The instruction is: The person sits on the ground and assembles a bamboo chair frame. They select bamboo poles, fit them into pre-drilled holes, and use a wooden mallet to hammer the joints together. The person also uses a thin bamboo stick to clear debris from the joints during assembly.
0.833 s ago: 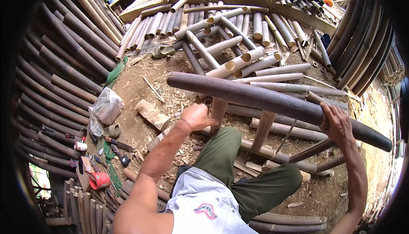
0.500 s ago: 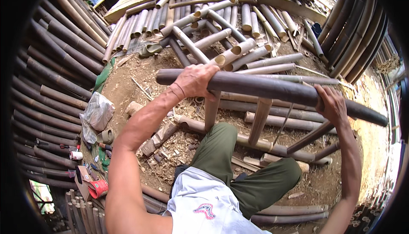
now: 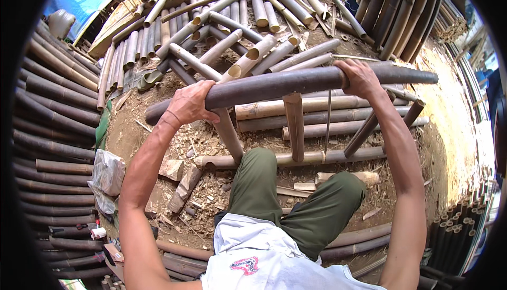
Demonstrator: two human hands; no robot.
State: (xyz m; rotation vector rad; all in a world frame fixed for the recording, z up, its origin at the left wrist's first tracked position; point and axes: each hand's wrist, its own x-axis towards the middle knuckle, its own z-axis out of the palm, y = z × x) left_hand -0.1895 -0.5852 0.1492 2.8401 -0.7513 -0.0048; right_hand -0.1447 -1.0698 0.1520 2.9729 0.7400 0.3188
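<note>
A long dark bamboo pole crosses in front of me, its right end slightly higher in the picture. Near its left end, my left hand is closed around it, the thumb underneath. Further along, my right hand grips the pole from above. Below it, upright bamboo posts rise from a horizontal bamboo rail on the ground. The upper ends of the posts are hidden behind the pole or meet it; whether they are joined I cannot tell. A thin rod stands between the posts.
Behind the pole lie crossed cut bamboo tubes and more poles. Stacked dark bamboo lines the left, beside a plastic bag. Wood chips litter the dirt. More bamboo leans at the back right.
The view has turned somewhat. The pole has swung from sloping down rightward to sloping slightly up. My right hand sits higher and further left in the picture; both hands keep their hold.
</note>
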